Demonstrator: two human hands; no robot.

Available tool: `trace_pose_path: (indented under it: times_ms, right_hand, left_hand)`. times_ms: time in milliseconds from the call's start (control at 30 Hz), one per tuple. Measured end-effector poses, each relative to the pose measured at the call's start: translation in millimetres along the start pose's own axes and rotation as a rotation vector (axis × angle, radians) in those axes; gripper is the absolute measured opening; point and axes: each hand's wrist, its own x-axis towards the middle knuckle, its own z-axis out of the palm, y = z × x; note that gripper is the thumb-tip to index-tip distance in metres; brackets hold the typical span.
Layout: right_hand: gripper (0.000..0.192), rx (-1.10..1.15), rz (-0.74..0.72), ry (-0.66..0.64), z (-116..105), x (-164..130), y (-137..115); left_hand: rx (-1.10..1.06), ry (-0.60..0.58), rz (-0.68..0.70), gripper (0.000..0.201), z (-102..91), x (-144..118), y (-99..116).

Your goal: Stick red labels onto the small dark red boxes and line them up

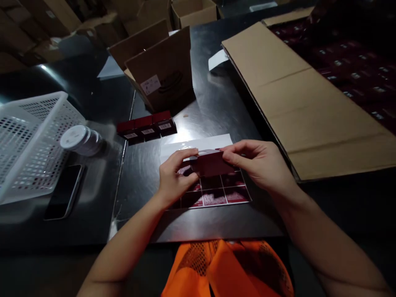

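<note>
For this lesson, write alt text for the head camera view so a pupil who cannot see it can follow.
Two bare hands, left hand and right hand, hold a small dark red box over a sticker sheet on a dark table. Three red boxes, a white basket, a phone and cardboard surround them.

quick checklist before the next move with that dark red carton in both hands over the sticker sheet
1. Both hands on the small dark red carton: ok, left hand and right hand pinch its ends.
2. Carton over the sheet of dark red labels: ok.
3. Sheet flat on the black table: ok.
4. Three finished dark red boxes apart from the hands: ok.
5. Carton's flap closed: cannot tell.
6. Black phone beside the white mesh basket, away from the work: ok.
</note>
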Motion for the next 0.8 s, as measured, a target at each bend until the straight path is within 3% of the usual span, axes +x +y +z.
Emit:
trace_pose_path:
  times_ms: [800]
  right_hand:
    - [0.026,-0.085,-0.037,0.058,5.8,-1.2,1.5]
  left_hand:
    - [0.039,-0.008,0.024,0.037,-0.7,-1.0,3.8]
